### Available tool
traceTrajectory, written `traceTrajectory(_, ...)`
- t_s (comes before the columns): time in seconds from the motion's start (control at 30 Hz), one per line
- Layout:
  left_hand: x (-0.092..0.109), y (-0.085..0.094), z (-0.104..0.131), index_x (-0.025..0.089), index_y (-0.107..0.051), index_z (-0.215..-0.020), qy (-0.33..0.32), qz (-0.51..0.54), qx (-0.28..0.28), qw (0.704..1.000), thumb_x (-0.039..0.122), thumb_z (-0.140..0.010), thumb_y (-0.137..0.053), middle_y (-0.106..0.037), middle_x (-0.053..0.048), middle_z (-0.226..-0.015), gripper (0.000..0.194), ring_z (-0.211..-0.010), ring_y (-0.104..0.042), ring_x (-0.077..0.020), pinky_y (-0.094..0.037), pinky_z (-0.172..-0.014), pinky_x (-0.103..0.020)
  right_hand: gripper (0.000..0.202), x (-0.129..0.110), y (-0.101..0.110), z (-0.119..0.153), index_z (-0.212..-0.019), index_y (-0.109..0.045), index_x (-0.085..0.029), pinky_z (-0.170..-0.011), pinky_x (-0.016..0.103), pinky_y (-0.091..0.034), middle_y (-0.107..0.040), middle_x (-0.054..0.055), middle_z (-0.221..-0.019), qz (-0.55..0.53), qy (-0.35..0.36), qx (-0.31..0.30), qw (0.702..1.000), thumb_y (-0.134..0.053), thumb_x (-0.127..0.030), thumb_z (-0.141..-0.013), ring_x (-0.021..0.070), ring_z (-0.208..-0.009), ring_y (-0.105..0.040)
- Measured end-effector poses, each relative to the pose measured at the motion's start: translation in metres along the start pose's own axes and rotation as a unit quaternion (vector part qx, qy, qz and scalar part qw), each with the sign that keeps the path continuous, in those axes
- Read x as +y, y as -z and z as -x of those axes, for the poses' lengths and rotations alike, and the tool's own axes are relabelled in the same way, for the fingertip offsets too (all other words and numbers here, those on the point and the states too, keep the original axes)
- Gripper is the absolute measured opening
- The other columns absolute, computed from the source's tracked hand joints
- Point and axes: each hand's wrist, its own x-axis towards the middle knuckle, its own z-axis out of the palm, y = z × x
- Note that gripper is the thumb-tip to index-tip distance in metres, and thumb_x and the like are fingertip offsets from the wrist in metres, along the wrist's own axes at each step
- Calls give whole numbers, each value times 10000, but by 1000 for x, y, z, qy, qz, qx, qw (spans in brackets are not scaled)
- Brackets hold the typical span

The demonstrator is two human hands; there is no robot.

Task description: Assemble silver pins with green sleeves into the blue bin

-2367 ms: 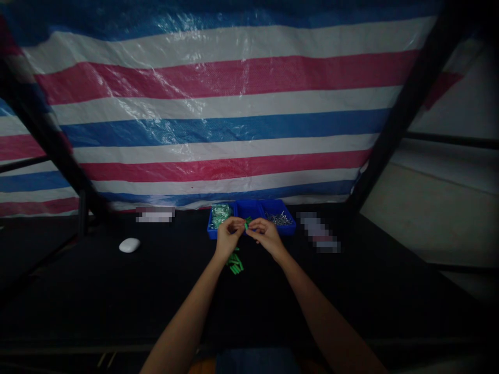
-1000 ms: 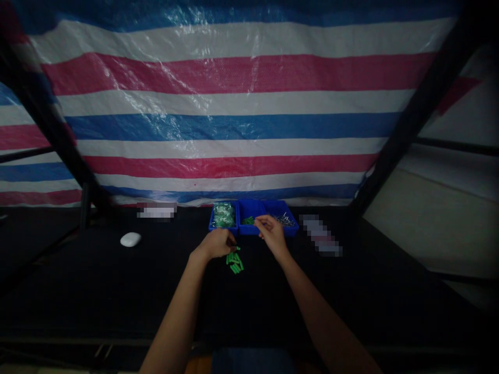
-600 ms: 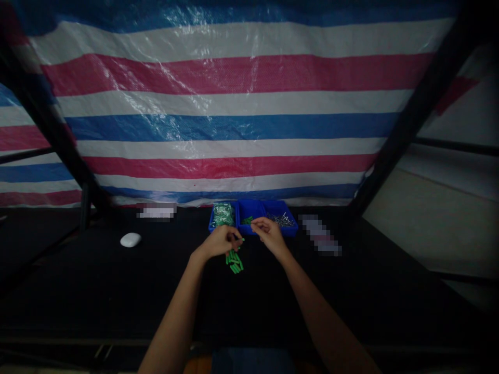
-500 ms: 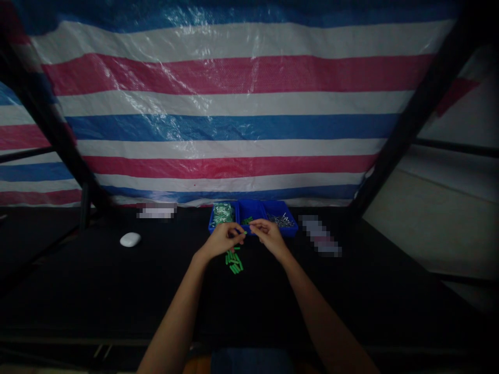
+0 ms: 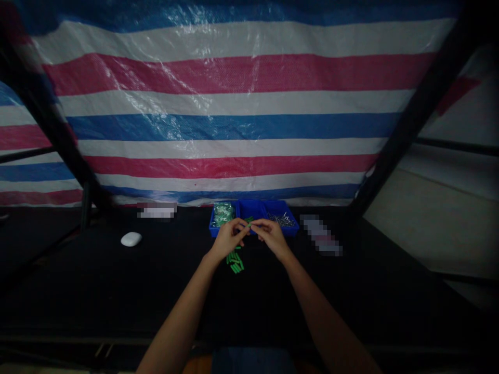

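Note:
My left hand [image 5: 228, 240] is closed in a pinch on a small green plastic wall plug [image 5: 249, 225]. My right hand [image 5: 272, 238] is pinched too, its fingertips meeting the plug's other end; what sits between them is too small to make out. Both hands are just in front of a blue divided tray [image 5: 292, 231]. Below my left hand, a loose pile of green wall plugs [image 5: 236, 262] lies on the black table.
The tray's left compartment holds shiny clear bags with green contents [image 5: 223, 212]; the right one holds metal screws [image 5: 281, 220]. A white mouse-shaped object [image 5: 131, 239] lies left. Blurred-out items [image 5: 158, 210] flank the tray. A striped plastic sheet [image 5: 234, 127] hangs behind.
My left hand has moved right and slightly up, bringing the green wall plug to my right hand's fingertips. The gap between the hands has closed.

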Motion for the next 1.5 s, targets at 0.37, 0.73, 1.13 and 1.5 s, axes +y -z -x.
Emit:
traceTrajectory(0.37, -7, -2, -3, 137, -556, -930, -16, -22, 50, 998, 381, -752, -531, -643, -57, -838, 303, -464, -568, -82, -416, -425, -179, 252, 4, 1, -2, -732, -664, -151, -396, 206, -338, -615, 20, -603, 28, 4, 13, 1000, -636, -384, -640, 82, -426, -447)
traceTrajectory(0.73, -16, -5, -9, 115, -612, -910, 6, 13, 92, 996, 344, -709, -586, -641, -64, -768, 306, -463, -538, -79, -383, -413, -178, 312, 16, -1, -2, -777, -643, -145, -380, 196, -327, -587, 1, -554, -8, -76, -34, 996, -653, -410, -612, 82, -415, -455)
traceTrajectory(1.13, -17, -4, -11, 143, -653, -906, -25, -29, 84, 996, 369, -740, -541, -624, -59, -773, 301, -527, -506, -92, -391, -485, -211, 300, 22, -3, -4, -749, -618, -148, -365, 195, -326, -579, -9, -560, -24, -85, -23, 996, -674, -391, -582, 75, -397, -452)
traceTrajectory(1.5, -12, -8, -9, 140, -649, -819, -38, -35, 97, 994, 358, -718, -572, -643, -60, -784, 253, -591, -519, -112, -399, -536, -223, 301, 15, -3, -4, -780, -644, -147, -375, 195, -335, -618, 15, -629, -31, -50, -14, 998, -668, -371, -580, 67, -402, -433)
